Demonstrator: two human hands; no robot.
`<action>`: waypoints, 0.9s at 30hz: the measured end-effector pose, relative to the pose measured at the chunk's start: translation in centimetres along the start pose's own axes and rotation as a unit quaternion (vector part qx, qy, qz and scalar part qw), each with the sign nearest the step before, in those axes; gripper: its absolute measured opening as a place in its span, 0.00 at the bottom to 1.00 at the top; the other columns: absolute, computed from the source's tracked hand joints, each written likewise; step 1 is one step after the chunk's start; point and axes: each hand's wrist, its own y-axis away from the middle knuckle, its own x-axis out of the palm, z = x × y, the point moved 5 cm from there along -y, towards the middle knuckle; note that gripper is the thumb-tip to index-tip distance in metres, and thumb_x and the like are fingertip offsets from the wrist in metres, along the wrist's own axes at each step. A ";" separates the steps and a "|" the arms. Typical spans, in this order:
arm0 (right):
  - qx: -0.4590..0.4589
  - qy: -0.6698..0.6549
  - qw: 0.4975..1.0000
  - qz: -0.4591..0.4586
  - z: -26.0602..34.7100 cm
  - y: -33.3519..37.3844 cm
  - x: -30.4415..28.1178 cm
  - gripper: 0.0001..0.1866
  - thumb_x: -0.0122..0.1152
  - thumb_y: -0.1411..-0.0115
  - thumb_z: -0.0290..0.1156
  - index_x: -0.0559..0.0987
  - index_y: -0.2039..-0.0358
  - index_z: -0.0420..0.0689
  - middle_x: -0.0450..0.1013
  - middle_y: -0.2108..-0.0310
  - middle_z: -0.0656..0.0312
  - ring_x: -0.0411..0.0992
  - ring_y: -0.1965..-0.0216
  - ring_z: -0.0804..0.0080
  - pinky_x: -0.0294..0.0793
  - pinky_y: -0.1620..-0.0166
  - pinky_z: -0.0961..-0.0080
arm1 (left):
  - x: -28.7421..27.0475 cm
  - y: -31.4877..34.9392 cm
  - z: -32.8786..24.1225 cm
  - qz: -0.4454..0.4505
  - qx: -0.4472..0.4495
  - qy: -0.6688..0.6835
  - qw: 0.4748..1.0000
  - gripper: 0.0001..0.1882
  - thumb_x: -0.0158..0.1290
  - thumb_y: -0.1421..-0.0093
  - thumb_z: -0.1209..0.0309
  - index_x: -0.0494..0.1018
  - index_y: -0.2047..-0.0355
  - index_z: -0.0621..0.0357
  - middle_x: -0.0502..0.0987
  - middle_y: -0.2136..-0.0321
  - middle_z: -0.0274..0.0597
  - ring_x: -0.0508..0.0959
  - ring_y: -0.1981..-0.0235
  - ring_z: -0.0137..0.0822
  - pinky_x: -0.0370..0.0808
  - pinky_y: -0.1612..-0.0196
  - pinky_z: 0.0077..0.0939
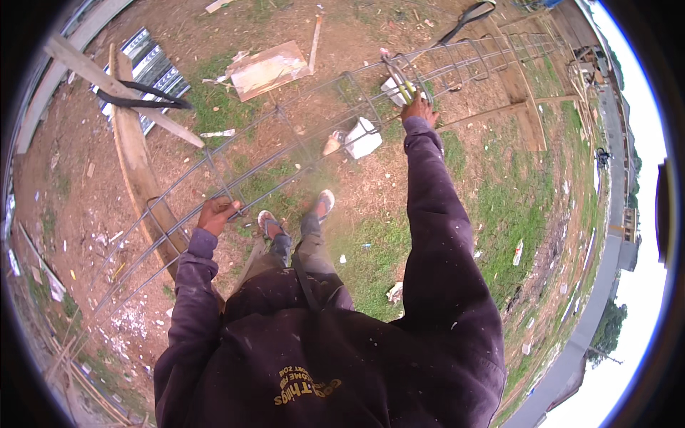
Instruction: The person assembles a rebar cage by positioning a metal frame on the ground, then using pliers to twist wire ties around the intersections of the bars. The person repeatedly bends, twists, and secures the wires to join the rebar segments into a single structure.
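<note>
A long cage of thin steel reinforcing bars (275, 162) with square wire stirrups stretches diagonally from the lower left to the upper right. My left hand (216, 216) is closed round a bar of its near side, beside a stirrup. Farther right, my outstretched right hand (419, 109) is closed on a tool with yellow-green handles (404, 87), which looks like pincers. The tool is at a stirrup of the cage; its jaws are too small to make out. Just left of and below that hand, a white container (364, 138) lies on the ground beneath the bars.
Wooden planks (139, 167) hold the cage at the left, and a board (524, 96) does so at the right. A black strap (143, 102) loops over the left planks. Plywood (270, 70) lies beyond the cage. Behind the tool is another white container (394, 91).
</note>
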 end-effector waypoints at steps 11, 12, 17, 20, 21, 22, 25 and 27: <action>-0.027 -0.824 0.499 0.269 3.8 21.0 -2.8 0.18 0.56 0.36 0.30 0.65 0.47 0.46 0.75 0.60 0.52 0.77 0.67 0.65 0.80 0.66 0.67 | 0.1 -0.1 -0.3 -0.039 0.027 -0.074 0.996 0.15 0.59 0.37 0.63 0.78 0.69 0.65 0.78 0.78 0.34 0.77 0.76 0.23 0.75 0.75 0.21; -0.030 -0.825 0.457 0.330 5.1 23.9 -3.2 0.17 0.57 0.38 0.27 0.66 0.50 0.46 0.75 0.61 0.52 0.77 0.67 0.65 0.80 0.67 0.67 | 0.2 0.0 -0.4 -0.036 0.023 -0.077 0.996 0.14 0.59 0.37 0.63 0.77 0.69 0.64 0.77 0.79 0.34 0.76 0.77 0.23 0.75 0.75 0.21; 0.007 -0.668 0.519 0.533 9.3 33.4 -2.9 0.12 0.58 0.43 0.20 0.68 0.61 0.45 0.76 0.57 0.50 0.79 0.70 0.66 0.72 0.73 0.77 | 0.5 0.4 -0.9 -0.024 0.004 -0.063 0.998 0.14 0.59 0.37 0.63 0.77 0.69 0.63 0.76 0.80 0.33 0.74 0.80 0.23 0.74 0.77 0.21; -0.042 -0.575 0.477 0.663 9.5 36.2 -3.8 0.27 0.56 0.46 0.16 0.66 0.46 0.46 0.71 0.47 0.46 0.78 0.57 0.64 0.76 0.68 0.81 | 0.7 0.6 -1.0 -0.029 -0.015 -0.010 0.999 0.14 0.59 0.37 0.63 0.77 0.67 0.65 0.76 0.80 0.35 0.74 0.81 0.24 0.74 0.77 0.22; -0.037 -0.558 0.457 0.692 9.3 36.8 -4.1 0.34 0.55 0.47 0.16 0.63 0.39 0.47 0.69 0.43 0.46 0.76 0.52 0.65 0.78 0.64 0.80 | 0.7 0.6 -1.1 -0.029 -0.014 -0.010 0.999 0.14 0.59 0.37 0.63 0.77 0.67 0.65 0.77 0.79 0.35 0.74 0.81 0.24 0.74 0.78 0.22; -0.068 -0.529 0.475 0.700 9.2 37.2 -4.5 0.37 0.55 0.48 0.16 0.60 0.36 0.48 0.67 0.42 0.47 0.73 0.49 0.65 0.77 0.58 0.78 | 0.7 0.6 -1.1 -0.030 -0.013 -0.009 0.999 0.14 0.59 0.37 0.63 0.77 0.66 0.66 0.77 0.79 0.36 0.75 0.81 0.24 0.74 0.78 0.22; -0.176 -0.405 0.574 0.689 9.4 37.6 -5.1 0.45 0.54 0.51 0.17 0.54 0.30 0.48 0.62 0.37 0.52 0.66 0.41 0.66 0.70 0.43 0.73 | 0.8 0.6 -1.6 -0.028 0.024 -0.035 0.999 0.15 0.60 0.38 0.63 0.78 0.65 0.66 0.78 0.78 0.38 0.76 0.81 0.25 0.74 0.78 0.23; -0.325 -0.307 0.629 0.636 10.7 37.6 -5.7 0.48 0.54 0.52 0.18 0.53 0.29 0.47 0.61 0.37 0.55 0.62 0.39 0.66 0.61 0.37 0.73 | 0.8 0.6 -1.5 -0.029 0.020 -0.032 0.999 0.15 0.60 0.38 0.62 0.78 0.65 0.66 0.79 0.78 0.39 0.76 0.81 0.26 0.74 0.78 0.24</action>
